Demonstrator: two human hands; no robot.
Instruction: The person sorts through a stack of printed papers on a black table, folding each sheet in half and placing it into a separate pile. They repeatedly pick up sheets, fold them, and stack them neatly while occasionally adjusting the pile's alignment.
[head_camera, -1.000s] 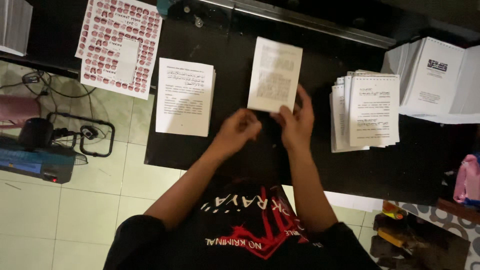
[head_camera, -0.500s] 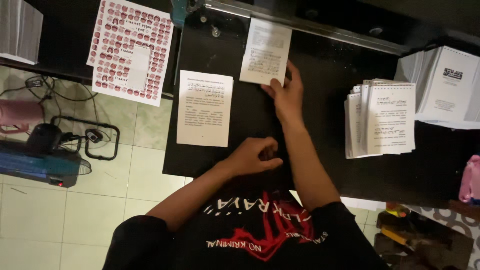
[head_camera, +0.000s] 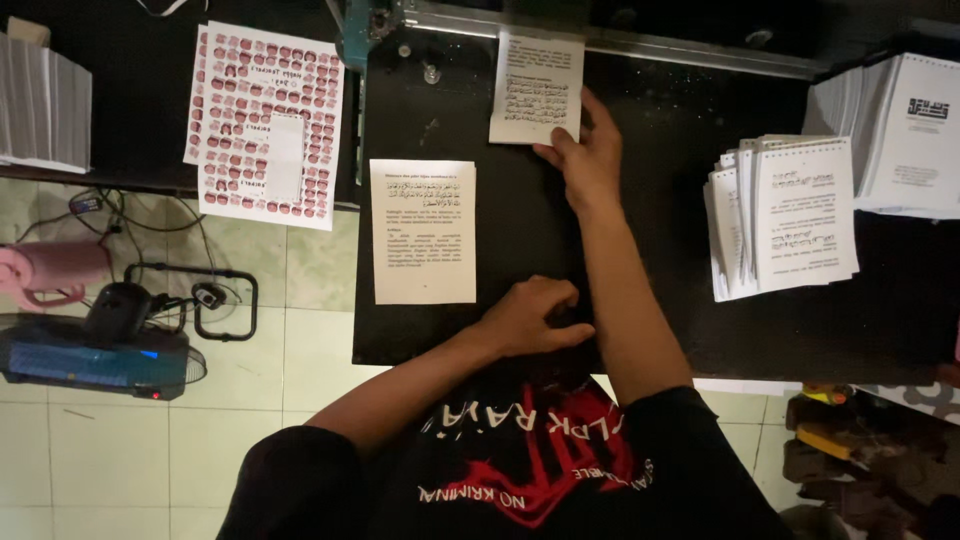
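The right hand (head_camera: 588, 158) presses flat fingers on the lower right corner of the printed sheet (head_camera: 537, 87) at the black table's (head_camera: 650, 230) far edge, against the metal rail (head_camera: 690, 47). Square the sheet to the rail while keeping steady fingertip pressure. The left hand (head_camera: 530, 318) rests curled, grasping nothing, near the front edge.

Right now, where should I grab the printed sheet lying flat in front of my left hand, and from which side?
Take the printed sheet by its near short edge, coming from your left hand side. It lies flat and alone on the black table, so that corner probably needs sliding or peeling up first.
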